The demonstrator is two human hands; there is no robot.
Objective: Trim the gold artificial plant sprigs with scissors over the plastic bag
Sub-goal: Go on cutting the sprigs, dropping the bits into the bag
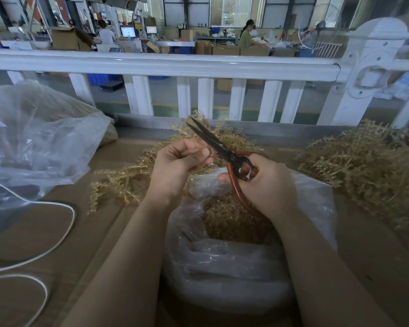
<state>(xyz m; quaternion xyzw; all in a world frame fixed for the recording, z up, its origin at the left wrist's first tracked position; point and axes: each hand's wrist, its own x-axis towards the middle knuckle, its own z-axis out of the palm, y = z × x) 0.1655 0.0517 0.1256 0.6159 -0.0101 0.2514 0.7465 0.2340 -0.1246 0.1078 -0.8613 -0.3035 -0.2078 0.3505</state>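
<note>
Over the brown cardboard-covered desk (57, 232), the clear plastic bag (222, 267) catches trimmings. Left hand (177, 166) pinches a light, springy gold plastic sprig (128, 175), best held by the stem; right hand (267, 182) grips red-handled black scissors (220, 149), blades parted.

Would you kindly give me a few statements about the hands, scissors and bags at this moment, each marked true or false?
1. The right hand grips the red-handled black-bladed scissors. True.
2. The scissor blades are shut tight. False: they stand slightly parted at the tips.
3. The left hand pinches a gold artificial plant sprig. True.
4. The clear plastic bag below the hands is empty. False: gold trimmings lie inside it.
5. The white cable lies right of the bag. False: it lies left.
</note>
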